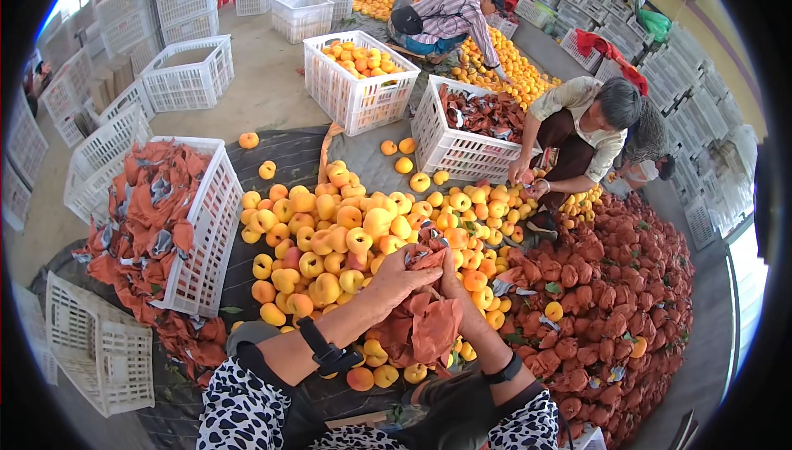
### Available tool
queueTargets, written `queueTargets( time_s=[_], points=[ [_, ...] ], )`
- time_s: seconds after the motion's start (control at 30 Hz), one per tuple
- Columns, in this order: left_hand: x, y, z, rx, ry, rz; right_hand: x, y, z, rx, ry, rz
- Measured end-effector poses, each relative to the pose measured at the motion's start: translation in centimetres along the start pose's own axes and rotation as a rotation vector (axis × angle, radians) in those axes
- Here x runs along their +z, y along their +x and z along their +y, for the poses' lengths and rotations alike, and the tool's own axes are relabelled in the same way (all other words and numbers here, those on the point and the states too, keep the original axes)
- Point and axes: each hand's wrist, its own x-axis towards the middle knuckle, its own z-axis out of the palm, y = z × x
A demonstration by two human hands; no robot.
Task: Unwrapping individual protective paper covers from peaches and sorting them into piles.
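My left hand and my right hand are close together over a heap of yellow peaches. Between them they grip a reddish-brown paper fruit bag, crumpled at its top. Whether a peach sits inside it is hidden by the fingers. More crumpled brown bag paper hangs beneath the hands and hides part of the heap. To the right lies a large pile of fruit still wrapped in brown paper bags, with a few bare peaches on it.
A white plastic crate overflows with torn paper bags at left. Another crate holds peaches, and a third crate holds bag paper. A co-worker squats at right; another person bends over peaches farther back. An overturned crate lies lower left.
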Motion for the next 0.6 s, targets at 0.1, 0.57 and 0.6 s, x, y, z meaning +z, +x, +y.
queueTargets(
  time_s=[0.1,0.57,0.6],
  points=[
    [0.0,0.7,-1.0,-0.041,-0.062,-0.004,-1.2,0.3,0.9,-0.144,-0.207,0.048],
    [0.2,1.0,-1.3,0.096,0.169,0.082,-3.2,0.4,1.6,-0.045,0.059,-0.065],
    [0.1,1.1,-1.2,0.114,0.155,0.034,-3.8,0.6,1.8,-0.056,0.026,-0.097]
  ],
)
